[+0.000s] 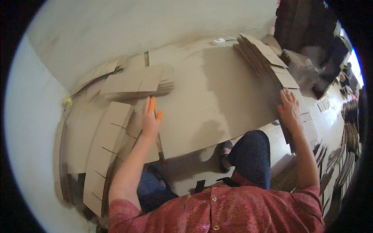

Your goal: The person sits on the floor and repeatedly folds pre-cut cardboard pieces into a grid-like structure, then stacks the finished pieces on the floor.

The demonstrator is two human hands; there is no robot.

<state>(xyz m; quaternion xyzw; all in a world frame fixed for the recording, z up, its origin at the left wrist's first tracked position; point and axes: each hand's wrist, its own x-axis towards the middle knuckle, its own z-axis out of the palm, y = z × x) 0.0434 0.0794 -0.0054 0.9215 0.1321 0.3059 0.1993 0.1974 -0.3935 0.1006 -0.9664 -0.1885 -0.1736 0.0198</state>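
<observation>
Both hands lie flat on a large cardboard sheet (pixel 206 105): left hand (pixel 150 118) at its left edge, right hand (pixel 290 110) at its right edge.

Soft daylight fills the scene, strongest at the far right, where a bright opening (pixel 355 64) blows out to white with a blue fringe. Between the two sets of fingers, the large cardboard sheet (pixel 210 105) shows a pale, washed-out band beside a greyer one, and a soft shadow falls below its near edge. The fisheye lens bends straight edges toward the rim, and black corners frame the round picture. Detail is slightly soft throughout, more so at the edges.
</observation>
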